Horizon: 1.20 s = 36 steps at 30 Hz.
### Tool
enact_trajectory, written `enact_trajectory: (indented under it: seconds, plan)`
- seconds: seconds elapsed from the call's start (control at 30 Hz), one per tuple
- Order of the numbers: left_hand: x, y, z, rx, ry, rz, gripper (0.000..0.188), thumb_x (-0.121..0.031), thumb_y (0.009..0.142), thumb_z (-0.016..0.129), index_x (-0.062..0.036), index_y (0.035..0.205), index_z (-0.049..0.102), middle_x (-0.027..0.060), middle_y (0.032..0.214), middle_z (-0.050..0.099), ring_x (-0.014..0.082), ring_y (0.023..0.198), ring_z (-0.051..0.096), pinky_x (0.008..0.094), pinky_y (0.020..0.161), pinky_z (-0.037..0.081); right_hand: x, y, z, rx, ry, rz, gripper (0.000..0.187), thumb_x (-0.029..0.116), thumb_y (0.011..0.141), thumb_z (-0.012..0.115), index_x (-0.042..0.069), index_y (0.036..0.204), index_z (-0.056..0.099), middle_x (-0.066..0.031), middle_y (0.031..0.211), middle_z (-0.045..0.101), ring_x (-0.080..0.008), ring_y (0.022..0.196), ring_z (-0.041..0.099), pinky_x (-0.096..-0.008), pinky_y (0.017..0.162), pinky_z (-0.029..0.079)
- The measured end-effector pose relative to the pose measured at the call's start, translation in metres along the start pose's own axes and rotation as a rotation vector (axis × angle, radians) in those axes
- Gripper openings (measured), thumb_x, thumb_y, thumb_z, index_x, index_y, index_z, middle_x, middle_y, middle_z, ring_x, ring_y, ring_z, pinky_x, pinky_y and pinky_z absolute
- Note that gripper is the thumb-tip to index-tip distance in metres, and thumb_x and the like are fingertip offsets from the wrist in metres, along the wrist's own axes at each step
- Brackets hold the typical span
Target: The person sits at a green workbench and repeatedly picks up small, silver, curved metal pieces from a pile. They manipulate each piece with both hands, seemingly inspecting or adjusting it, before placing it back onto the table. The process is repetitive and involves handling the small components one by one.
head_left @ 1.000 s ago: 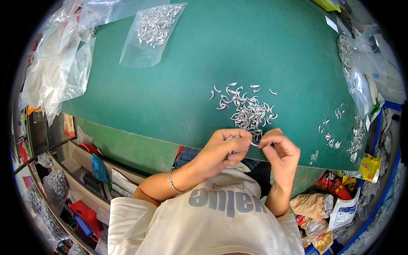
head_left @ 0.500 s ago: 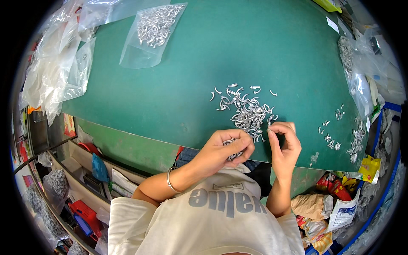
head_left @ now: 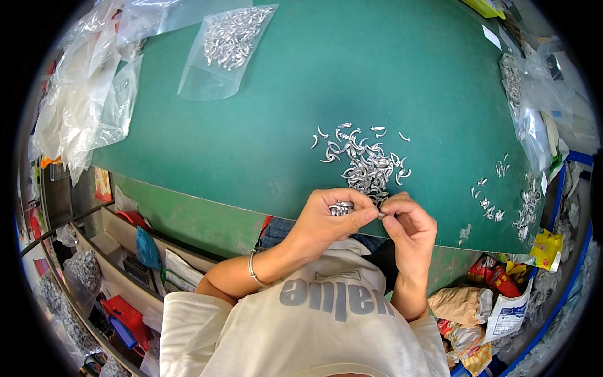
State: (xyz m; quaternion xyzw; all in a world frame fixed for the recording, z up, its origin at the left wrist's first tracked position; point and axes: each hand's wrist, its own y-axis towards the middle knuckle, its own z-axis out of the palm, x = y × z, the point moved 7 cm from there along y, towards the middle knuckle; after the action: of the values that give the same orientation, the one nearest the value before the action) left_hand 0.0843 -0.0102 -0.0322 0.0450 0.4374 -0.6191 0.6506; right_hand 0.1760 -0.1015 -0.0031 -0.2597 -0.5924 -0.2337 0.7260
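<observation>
My left hand (head_left: pixel 330 221) is cupped at the near edge of the green table (head_left: pixel 251 144) and holds a small bunch of silver metal pieces (head_left: pixel 341 208) in its palm. My right hand (head_left: pixel 408 227) meets it fingertip to fingertip, pinching one small metal piece against the left thumb. A loose pile of the same curved silver pieces (head_left: pixel 364 160) lies on the table just beyond both hands. A bracelet sits on my left wrist.
A clear plastic bag of metal pieces (head_left: pixel 227 44) lies at the far left of the table, with more empty clear bags (head_left: pixel 88 100) beside it. Smaller scatters of pieces (head_left: pixel 502 201) lie at the right edge. Shelves and bins stand below left, crumpled packets below right.
My right hand reached out to the pile, then came back to meet the left hand. The left hand stayed cupped at the table edge.
</observation>
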Motion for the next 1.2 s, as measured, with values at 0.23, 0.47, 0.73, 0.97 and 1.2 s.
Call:
enact_trajectory:
  seconds: [0.23,0.47,0.73,0.97,1.2]
  plan:
    - [0.014,0.002,0.011,0.191,-0.393,-0.227,0.013,-0.017,0.088,0.055,-0.0033,0.088,0.055,-0.0032,0.066,0.042,0.0029,0.052,0.033,0.0177,0.042,0.023,0.002,0.000,0.000,-0.024,-0.109,-0.032,0.010,-0.009,0.075,0.062,-0.003,0.083,0.061,-0.0083,0.084,0.060,-0.0166,0.080,0.051,-0.0271,0.073,0.041]
    - [0.009,0.004,0.014,0.277,-0.512,-0.182,0.020,-0.018,0.088,0.046,-0.0031,0.076,0.042,0.0058,0.075,0.042,0.0083,0.052,0.033,0.0202,0.041,0.025,0.020,0.018,-0.029,-0.358,-0.882,-0.220,0.017,0.000,0.074,0.064,0.002,0.091,0.063,-0.0101,0.088,0.058,-0.0238,0.082,0.050,-0.0323,0.075,0.040]
    - [0.004,0.006,0.010,0.225,-0.304,-0.120,0.027,-0.022,0.092,0.048,-0.0035,0.072,0.049,0.0032,0.066,0.047,0.0074,0.051,0.036,0.0206,0.041,0.025,0.018,0.028,-0.021,-0.369,-1.205,-0.309,0.011,0.004,0.072,0.069,0.005,0.082,0.064,-0.0046,0.085,0.059,-0.0228,0.082,0.051,-0.0332,0.077,0.037]
    - [-0.016,0.005,0.005,-0.032,0.196,0.231,0.011,-0.003,0.080,0.064,0.0009,0.089,0.061,-0.0004,0.067,0.051,0.0052,0.058,0.041,0.0199,0.051,0.032,0.004,0.014,-0.015,-0.149,-0.211,-0.011,0.011,-0.006,0.072,0.067,-0.001,0.080,0.062,-0.0076,0.080,0.062,-0.0149,0.078,0.053,-0.0261,0.073,0.042]
    - [-0.025,-0.002,0.007,-0.057,0.315,0.322,0.004,0.000,0.078,0.065,0.0013,0.081,0.065,-0.0004,0.070,0.054,0.0063,0.064,0.043,0.0220,0.060,0.037,0.006,0.011,-0.005,-0.040,-0.172,-0.055,0.014,-0.007,0.065,0.071,-0.001,0.076,0.064,-0.0074,0.075,0.064,-0.0172,0.076,0.054,-0.0281,0.070,0.042]
